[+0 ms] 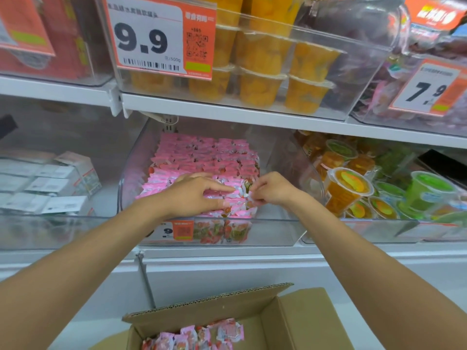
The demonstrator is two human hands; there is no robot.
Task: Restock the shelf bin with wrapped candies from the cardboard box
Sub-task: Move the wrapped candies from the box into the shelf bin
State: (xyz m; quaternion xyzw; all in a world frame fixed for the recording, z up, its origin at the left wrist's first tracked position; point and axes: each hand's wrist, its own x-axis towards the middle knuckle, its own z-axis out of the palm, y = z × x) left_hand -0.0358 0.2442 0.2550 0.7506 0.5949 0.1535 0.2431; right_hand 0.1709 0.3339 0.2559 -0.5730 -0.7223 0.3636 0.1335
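"White store shelving with clear bins fills the view. What's hard to make out?"

"On the shelf bin (pixel 131 173), the front price tag (pixel 177 229) is partly covered by the left forearm (pixel 101 243). The frame's near edge cuts off the cardboard box (pixel 303 311), with a few wrapped pieces (pixel 202 334) showing inside."

"And the wrapped candies (pixel 202 157)?"

"Pink and white with red fruit print, in rows across the bin's left and middle. The left hand (pixel 197 195) lies on them, grip apart, fingers straight. Just beside it, the right hand (pixel 274 189) has its grip pinched on a single candy (pixel 249 195)."
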